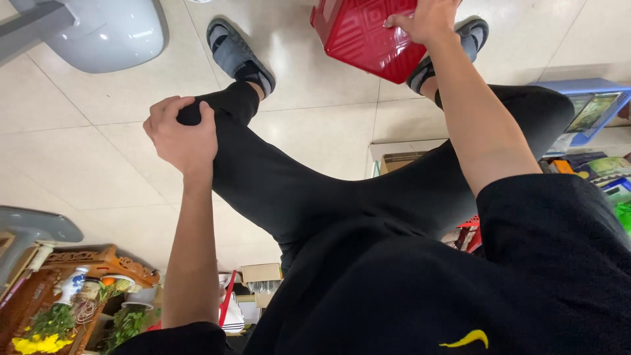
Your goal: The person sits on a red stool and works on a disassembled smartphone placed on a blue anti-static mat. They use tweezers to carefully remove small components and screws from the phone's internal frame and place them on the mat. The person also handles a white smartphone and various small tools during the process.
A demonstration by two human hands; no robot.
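My right hand (427,20) grips the edge of a red plastic stool (361,36) with a patterned square seat, near the top of the view, by my right foot. My left hand (181,131) is closed on the knee of my black trouser leg (276,177). Both feet wear grey socks and dark sandals (240,56) on the pale tiled floor (85,158). I am bent over, so my black shirt fills the lower right.
A grey rounded plastic object (108,33) sits at the top left. A carved wooden shelf with flowers and cups (72,292) is at the lower left. Cardboard boxes (263,279) lie behind my legs. A blue tray (591,108) and colourful packets (608,174) are at the right.
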